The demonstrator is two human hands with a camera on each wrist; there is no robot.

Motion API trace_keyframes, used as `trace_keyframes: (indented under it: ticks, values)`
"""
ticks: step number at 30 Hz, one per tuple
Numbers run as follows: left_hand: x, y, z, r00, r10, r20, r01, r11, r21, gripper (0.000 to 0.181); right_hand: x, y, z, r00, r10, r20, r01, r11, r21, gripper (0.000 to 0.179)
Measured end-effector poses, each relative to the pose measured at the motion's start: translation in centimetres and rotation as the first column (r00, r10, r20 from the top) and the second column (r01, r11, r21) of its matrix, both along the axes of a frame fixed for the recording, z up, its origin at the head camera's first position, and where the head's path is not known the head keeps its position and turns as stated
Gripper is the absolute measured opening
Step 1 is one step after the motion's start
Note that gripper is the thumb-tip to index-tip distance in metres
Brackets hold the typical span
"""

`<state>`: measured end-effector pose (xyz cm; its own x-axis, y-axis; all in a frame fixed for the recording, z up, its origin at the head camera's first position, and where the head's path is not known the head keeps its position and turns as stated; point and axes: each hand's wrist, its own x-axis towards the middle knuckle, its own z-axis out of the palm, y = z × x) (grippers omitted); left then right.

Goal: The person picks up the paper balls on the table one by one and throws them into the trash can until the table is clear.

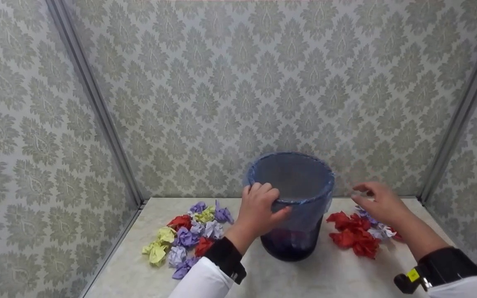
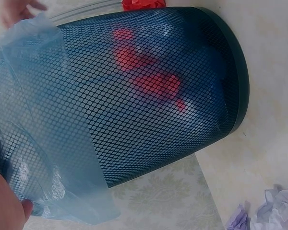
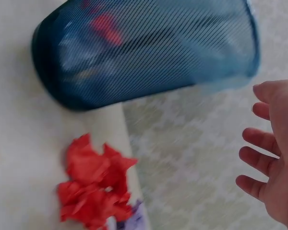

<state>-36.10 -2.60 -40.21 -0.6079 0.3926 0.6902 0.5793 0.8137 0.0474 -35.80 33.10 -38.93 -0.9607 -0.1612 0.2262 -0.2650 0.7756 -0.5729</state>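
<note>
A dark blue mesh wastebasket (image 1: 291, 244) stands on the table, with a translucent blue bag (image 2: 53, 143) folded over its rim. My left hand (image 1: 259, 209) grips the near left part of that rim, fingers over the edge and thumb on the outside. Red and pale crumpled paper (image 2: 156, 85) shows through the mesh in the left wrist view. Off to the basket's right, my right hand (image 1: 381, 203) is in the air with loosely bent, spread fingers and holds nothing. Beneath it lies a pile of red paper balls (image 1: 352, 236) with some purple and white ones.
Left of the basket, several crumpled paper balls (image 1: 186, 236) in yellow, purple, white and red are spread over the table (image 1: 126, 273). A patterned wall panel (image 1: 222, 103) rises behind the table's back edge, and further panels flank both sides.
</note>
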Motion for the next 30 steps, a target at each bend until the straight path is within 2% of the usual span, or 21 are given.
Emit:
trace_keyframes:
  ticks: [4, 7, 11, 14, 17, 24, 27, 30]
  values:
    - [-0.1, 0.1, -0.1, 1.0, -0.004, 0.0, 0.004, 1.0, 0.0, 0.045, 0.1, 1.8, -4.3, 0.993, -0.096, 0.062, 0.093, 0.994, 0.049, 0.054]
    - [-0.2, 0.1, -0.1, 1.0, -0.012, -0.01, 0.012, 1.0, 0.008, 0.043, 0.1, 2.7, -7.3, 0.98, -0.145, 0.139, 0.134, 0.987, 0.088, 0.054]
    - [-0.2, 0.1, -0.2, 0.999, -0.015, -0.029, 0.015, 1.0, 0.014, 0.043, -0.1, 3.3, -10.7, 0.946, -0.183, 0.268, 0.161, 0.982, 0.104, 0.067]
    - [-0.2, 0.1, -0.2, 1.0, -0.012, -0.029, 0.012, 1.0, 0.014, 0.043, -0.1, 3.2, -12.4, 0.924, -0.192, 0.331, 0.173, 0.981, 0.086, 0.078]
    - [-0.1, 0.0, -0.1, 1.0, -0.008, -0.021, 0.009, 1.0, 0.015, 0.043, -0.2, 2.9, -13.4, 0.912, -0.194, 0.36, 0.175, 0.981, 0.085, 0.083]
    - [0.0, 0.1, -0.1, 1.0, -0.008, -0.029, 0.008, 1.0, 0.006, 0.044, -0.2, 2.4, -14.8, 0.901, -0.21, 0.38, 0.174, 0.977, 0.127, 0.078]
    - [0.0, 0.1, -0.1, 0.999, -0.007, -0.032, 0.008, 1.0, 0.003, 0.045, -0.2, 2.2, -15.0, 0.888, -0.217, 0.405, 0.189, 0.976, 0.108, 0.078]
    - [0.0, 0.0, -0.1, 1.0, -0.002, -0.027, 0.002, 1.0, -0.001, 0.045, -0.1, 2.1, -15.2, 0.887, -0.208, 0.412, 0.195, 0.978, 0.072, 0.075]
